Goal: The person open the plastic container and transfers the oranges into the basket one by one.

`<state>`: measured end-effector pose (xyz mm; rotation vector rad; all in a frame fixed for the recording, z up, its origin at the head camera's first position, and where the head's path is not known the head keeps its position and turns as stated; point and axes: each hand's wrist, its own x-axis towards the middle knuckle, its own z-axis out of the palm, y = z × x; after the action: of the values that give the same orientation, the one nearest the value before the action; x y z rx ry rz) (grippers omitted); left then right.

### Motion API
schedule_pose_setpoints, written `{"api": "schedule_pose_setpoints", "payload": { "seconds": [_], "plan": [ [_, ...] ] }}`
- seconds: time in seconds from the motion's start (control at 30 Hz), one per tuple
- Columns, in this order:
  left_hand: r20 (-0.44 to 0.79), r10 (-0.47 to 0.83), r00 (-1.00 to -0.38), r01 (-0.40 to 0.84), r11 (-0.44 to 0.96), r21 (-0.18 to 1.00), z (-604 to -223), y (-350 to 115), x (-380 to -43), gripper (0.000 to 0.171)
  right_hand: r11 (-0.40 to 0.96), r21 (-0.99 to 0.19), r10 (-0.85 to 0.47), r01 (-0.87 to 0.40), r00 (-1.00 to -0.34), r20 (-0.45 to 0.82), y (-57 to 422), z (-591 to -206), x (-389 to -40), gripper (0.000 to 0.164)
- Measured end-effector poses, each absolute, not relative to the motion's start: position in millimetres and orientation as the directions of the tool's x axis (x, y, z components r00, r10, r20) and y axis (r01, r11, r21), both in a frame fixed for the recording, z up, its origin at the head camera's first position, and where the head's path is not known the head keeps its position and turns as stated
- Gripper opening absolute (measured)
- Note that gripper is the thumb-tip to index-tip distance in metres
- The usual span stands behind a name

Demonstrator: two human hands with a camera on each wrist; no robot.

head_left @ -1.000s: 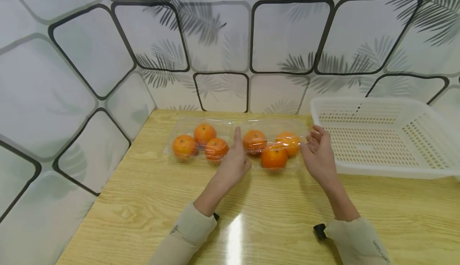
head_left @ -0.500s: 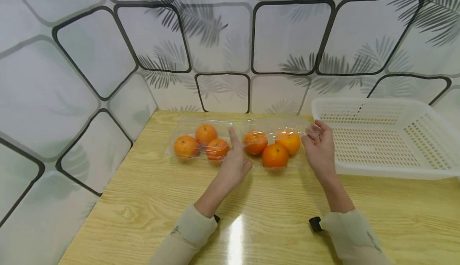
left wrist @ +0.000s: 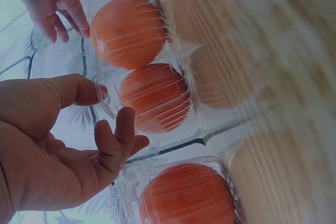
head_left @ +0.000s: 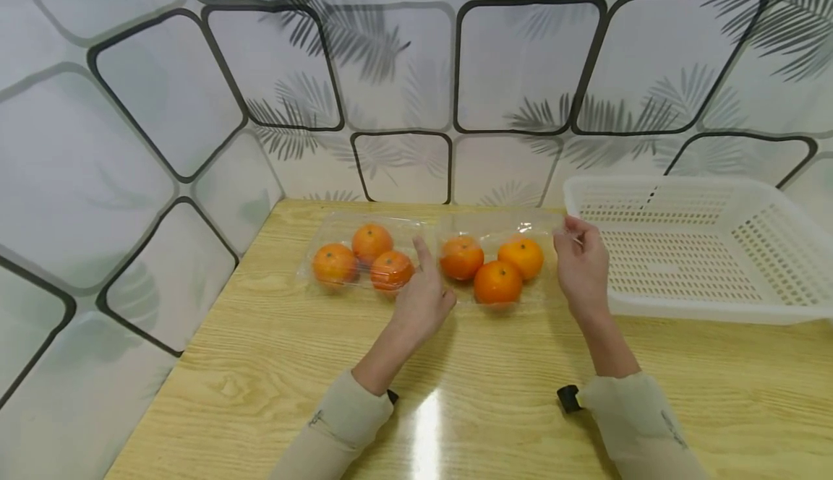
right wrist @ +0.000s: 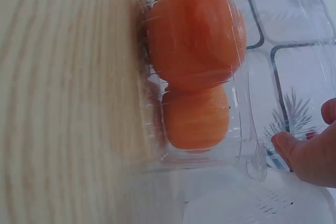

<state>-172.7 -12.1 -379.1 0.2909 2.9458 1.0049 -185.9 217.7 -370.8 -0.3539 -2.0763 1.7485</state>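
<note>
Two clear plastic clamshell boxes lie side by side on the wooden table, each with three oranges. The right box's lid (head_left: 494, 223) is raised at the back, and my right hand (head_left: 582, 267) pinches its right end between thumb and fingers. Oranges (head_left: 497, 283) sit uncovered in front of that lid. Between the boxes is my left hand (head_left: 423, 296), index finger extended. In the left wrist view, that hand's thumb touches a clear tab on the right box's edge, and its other fingers are loosely bent. The left box (head_left: 312, 277) covers its oranges (head_left: 335, 264).
A white perforated plastic basket (head_left: 709, 310) stands at the right, close beside my right hand. A patterned wall (head_left: 403, 68) rises directly behind the table (head_left: 260, 379) and along its left side.
My right hand has risen slightly with the right box's lid edge, and the lid has come up off the oranges. My left index finger has drawn back a little from the box edge.
</note>
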Motion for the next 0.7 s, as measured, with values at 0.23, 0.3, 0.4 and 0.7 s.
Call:
{"api": "schedule_pose_setpoints", "payload": {
  "seconds": [0.23, 0.3, 0.4, 0.7],
  "plan": [
    [0.11, 0.26, -0.959, 0.28, 0.829, 0.484, -379.5, -14.0, -169.5, 0.041, 0.128, -0.988, 0.454, -0.084, -0.881, 0.134, 215.8, -365.4, -190.7, 0.038],
    [0.131, 0.271, -0.954, 0.301, 0.84, 0.451, -379.6, -14.5, -168.8, 0.021, 0.105, -0.99, 0.418, -0.099, -0.898, 0.134, 215.9, -363.6, -190.5, 0.04],
    [0.143, 0.275, -0.951, 0.31, 0.847, 0.431, -379.5, -14.8, -168.4, 0.008, 0.104, -0.986, 0.354, -0.129, -0.922, 0.158, 216.7, -361.8, -189.8, 0.049],
    [0.107, 0.296, -0.949, 0.313, 0.857, 0.409, -376.6, -14.7, -167.3, 0.008, 0.292, -0.944, 0.187, -0.156, -0.958, 0.216, 223.5, -366.4, -188.5, 0.072]
  ]
}}
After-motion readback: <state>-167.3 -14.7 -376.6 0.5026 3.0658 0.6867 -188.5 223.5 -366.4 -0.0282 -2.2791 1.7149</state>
